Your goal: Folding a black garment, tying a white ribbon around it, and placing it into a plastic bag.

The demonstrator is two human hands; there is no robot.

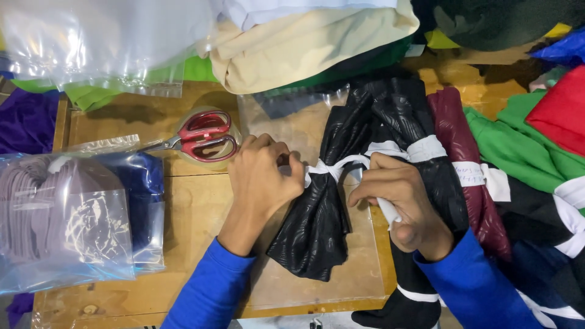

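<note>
A black shiny cloth [317, 225] is bunched at its middle by a white strip [341, 163] wrapped around it. My left hand [262, 180] pinches the strip's left end at the bunched point. My right hand [405, 204] grips the other end of the white strip, pulling it toward me. The cloth lies on a clear plastic bag [286, 122] on the wooden table [189, 207]. Both forearms wear blue sleeves.
Red-handled scissors [204, 141] rest on a tape roll left of my hands. Clear bags with grey and blue fabric [73, 213] sit at the left. Beige folded cloth [304, 45] lies at the back. Maroon [463, 152], green [512, 146] and red [563, 109] garments pile at the right.
</note>
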